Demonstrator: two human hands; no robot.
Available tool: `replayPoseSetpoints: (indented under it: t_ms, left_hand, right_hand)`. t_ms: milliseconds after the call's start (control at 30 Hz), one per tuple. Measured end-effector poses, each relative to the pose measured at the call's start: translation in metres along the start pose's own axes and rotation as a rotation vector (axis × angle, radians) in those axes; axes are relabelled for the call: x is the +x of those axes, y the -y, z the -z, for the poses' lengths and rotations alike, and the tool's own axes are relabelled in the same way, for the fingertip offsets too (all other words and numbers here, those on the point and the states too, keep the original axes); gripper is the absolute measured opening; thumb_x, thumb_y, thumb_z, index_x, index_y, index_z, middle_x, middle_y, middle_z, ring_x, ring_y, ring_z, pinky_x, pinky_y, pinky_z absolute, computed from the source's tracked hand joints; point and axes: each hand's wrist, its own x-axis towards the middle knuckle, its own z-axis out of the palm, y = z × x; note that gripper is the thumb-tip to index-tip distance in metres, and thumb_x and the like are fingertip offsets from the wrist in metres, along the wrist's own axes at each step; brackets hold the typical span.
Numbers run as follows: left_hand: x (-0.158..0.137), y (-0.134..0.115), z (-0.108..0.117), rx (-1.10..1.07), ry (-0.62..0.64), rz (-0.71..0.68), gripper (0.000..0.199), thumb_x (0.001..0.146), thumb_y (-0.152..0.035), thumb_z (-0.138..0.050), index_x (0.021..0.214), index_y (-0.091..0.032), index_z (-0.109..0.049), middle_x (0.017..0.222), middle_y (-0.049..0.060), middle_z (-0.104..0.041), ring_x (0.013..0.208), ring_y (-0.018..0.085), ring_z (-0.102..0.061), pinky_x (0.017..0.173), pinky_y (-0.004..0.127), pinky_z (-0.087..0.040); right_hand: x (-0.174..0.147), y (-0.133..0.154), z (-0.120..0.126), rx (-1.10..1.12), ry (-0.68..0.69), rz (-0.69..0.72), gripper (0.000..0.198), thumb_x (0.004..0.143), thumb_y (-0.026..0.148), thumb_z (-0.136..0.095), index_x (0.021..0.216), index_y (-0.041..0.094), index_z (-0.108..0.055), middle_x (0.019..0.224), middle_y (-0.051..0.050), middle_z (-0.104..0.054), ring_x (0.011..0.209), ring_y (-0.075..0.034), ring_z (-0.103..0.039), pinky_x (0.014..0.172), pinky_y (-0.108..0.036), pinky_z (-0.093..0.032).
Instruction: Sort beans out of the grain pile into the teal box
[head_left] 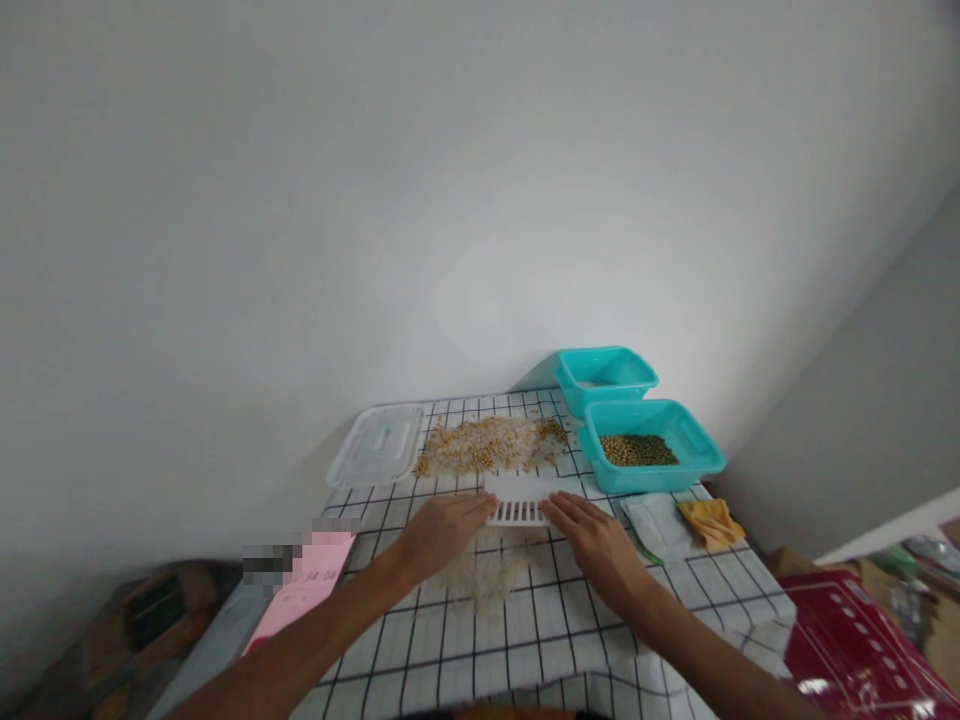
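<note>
Between my two hands, near the table's middle, is a white slotted plastic piece (519, 513), with a row of narrow openings along its near side. My left hand (448, 530) grips its left end with the fingers pressed together. At the right end my right hand (596, 540) holds on in the same way. Just beyond the piece lies a spread heap of yellowish beans and pale grains (491, 445). Thinly scattered pale grains (480, 580) lie on the cloth on the near side, between my forearms.
A checked tablecloth (540, 640) covers the table. Back left lies a clear plastic lid (379, 445). On the right stand a teal bin (705, 462) with green and yellowish beans, another teal bin (570, 385) behind it, a white packet (660, 525) and a yellow cloth (712, 523).
</note>
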Motion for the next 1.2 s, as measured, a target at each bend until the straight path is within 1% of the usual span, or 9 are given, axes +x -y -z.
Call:
replayPoseSetpoints:
  t_ms: [133, 367, 533, 667, 800, 1000, 1200]
  left_hand:
    - [-0.013, -0.005, 0.006, -0.007, 0.004, -0.005, 0.028, 0.092, -0.010, -0.052, 0.116, -0.011, -0.065, 0.113, 0.012, -0.076, 0.101, 0.021, -0.073, 0.087, 0.037, -0.062]
    - [-0.034, -0.020, 0.018, -0.017, 0.000, -0.005, 0.025, 0.095, -0.012, -0.049, 0.116, -0.010, -0.063, 0.113, 0.011, -0.076, 0.105, 0.020, -0.072, 0.091, 0.035, -0.060]
    - [-0.047, -0.027, 0.028, -0.029, -0.001, 0.024, 0.025, 0.095, -0.014, -0.051, 0.117, -0.011, -0.063, 0.112, 0.010, -0.076, 0.103, 0.018, -0.072, 0.091, 0.034, -0.060]
    - [-0.058, -0.030, 0.034, -0.026, -0.005, 0.058, 0.028, 0.095, -0.014, -0.051, 0.121, -0.012, -0.062, 0.117, 0.010, -0.075, 0.107, 0.018, -0.070, 0.094, 0.034, -0.058]
    - [-0.061, -0.022, 0.033, -0.001, -0.014, 0.119, 0.031, 0.093, -0.009, -0.051, 0.122, -0.011, -0.062, 0.121, 0.010, -0.073, 0.112, 0.018, -0.068, 0.099, 0.032, -0.056]
    - [-0.053, -0.005, 0.026, 0.030, -0.010, 0.218, 0.032, 0.090, -0.007, -0.053, 0.119, -0.012, -0.065, 0.118, 0.011, -0.074, 0.107, 0.020, -0.071, 0.094, 0.036, -0.059]
    - [-0.034, 0.006, 0.018, 0.028, -0.028, 0.253, 0.030, 0.091, -0.009, -0.053, 0.117, -0.015, -0.067, 0.115, 0.008, -0.076, 0.102, 0.019, -0.073, 0.090, 0.035, -0.060]
  right_hand:
    - [-0.006, 0.014, 0.001, -0.008, -0.006, -0.002, 0.047, 0.083, -0.002, -0.052, 0.125, 0.017, -0.060, 0.125, -0.009, -0.068, 0.116, -0.024, -0.064, 0.097, -0.038, -0.056]
    - [-0.020, 0.034, 0.000, 0.005, -0.011, 0.035, 0.049, 0.083, -0.004, -0.052, 0.127, 0.018, -0.058, 0.125, -0.008, -0.068, 0.115, -0.024, -0.064, 0.096, -0.038, -0.056]
    - [-0.021, 0.048, 0.005, 0.034, 0.002, 0.029, 0.048, 0.084, -0.002, -0.052, 0.127, 0.019, -0.058, 0.124, -0.007, -0.068, 0.115, -0.023, -0.064, 0.095, -0.037, -0.057]
    - [-0.017, 0.055, 0.011, 0.060, 0.030, 0.029, 0.049, 0.084, -0.003, -0.051, 0.127, 0.019, -0.058, 0.126, -0.007, -0.068, 0.117, -0.023, -0.063, 0.098, -0.036, -0.055]
    - [-0.003, 0.054, 0.003, 0.055, 0.052, 0.028, 0.052, 0.084, -0.005, -0.049, 0.129, 0.019, -0.058, 0.128, -0.008, -0.066, 0.118, -0.023, -0.062, 0.100, -0.037, -0.053]
    - [0.017, 0.045, -0.017, 0.044, 0.047, 0.030, 0.048, 0.087, 0.000, -0.051, 0.131, 0.018, -0.056, 0.132, -0.009, -0.064, 0.122, -0.024, -0.060, 0.104, -0.038, -0.050]
    - [0.032, 0.029, -0.017, 0.032, 0.085, -0.011, 0.047, 0.088, 0.001, -0.049, 0.130, 0.019, -0.059, 0.129, -0.008, -0.066, 0.120, -0.022, -0.061, 0.101, -0.036, -0.051]
